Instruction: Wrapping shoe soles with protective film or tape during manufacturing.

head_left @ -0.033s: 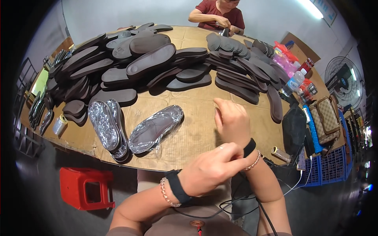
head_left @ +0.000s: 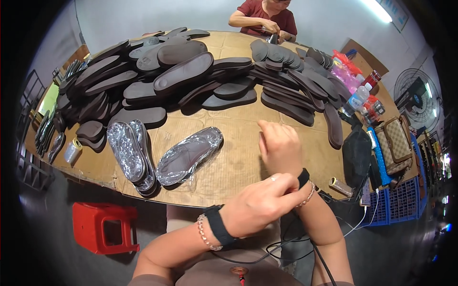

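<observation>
Left hand point(head_left: 255, 209) shifted slightly right, half-curled against right wristband point(head_left: 303, 178).

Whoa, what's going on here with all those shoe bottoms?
A person's left hand is at the right wrist, by its black band; whether it grips the band is hard to tell. The right hand is above the table, with nothing seen in it. To its left lie soles in clear film, with piles of dark soles behind. Across the table, another person's hands are at something I can't make out.
</observation>
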